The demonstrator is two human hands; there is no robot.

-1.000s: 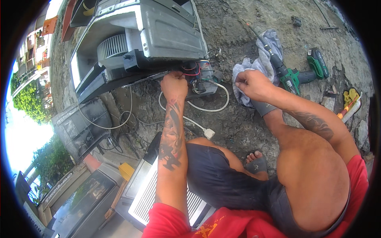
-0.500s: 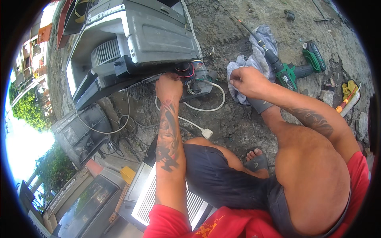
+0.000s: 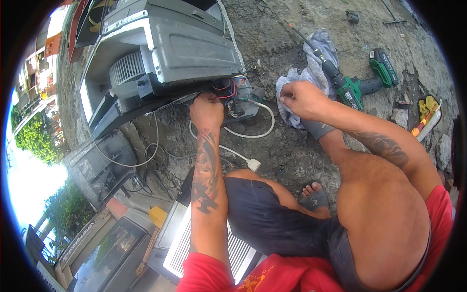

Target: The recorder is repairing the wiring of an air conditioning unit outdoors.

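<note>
An air conditioner unit (image 3: 199,51) with a grey casing lies on the ground ahead, its blower wheel (image 3: 127,69) exposed. My left hand (image 3: 206,112) is at its near lower edge with the fingers closed. What those fingertips grip, if anything, is hidden. Just right of them, red and dark wires (image 3: 232,91) run loose beside a metal plate (image 3: 249,111). My right hand (image 3: 305,100) hovers near a grey rag (image 3: 327,45), thumb and fingers pinched together. Anything between them is too small to make out.
A green cordless drill (image 3: 352,92) with a long bit lies right of the rag. A white cord with a plug (image 3: 253,164) loops below the unit. At the left stands a dark plastic housing (image 3: 99,158); a white louvred grille (image 3: 182,243) is by my left arm.
My left hand has shifted very slightly toward me at the unit's edge. My right hand keeps its pinch in nearly the same place.
</note>
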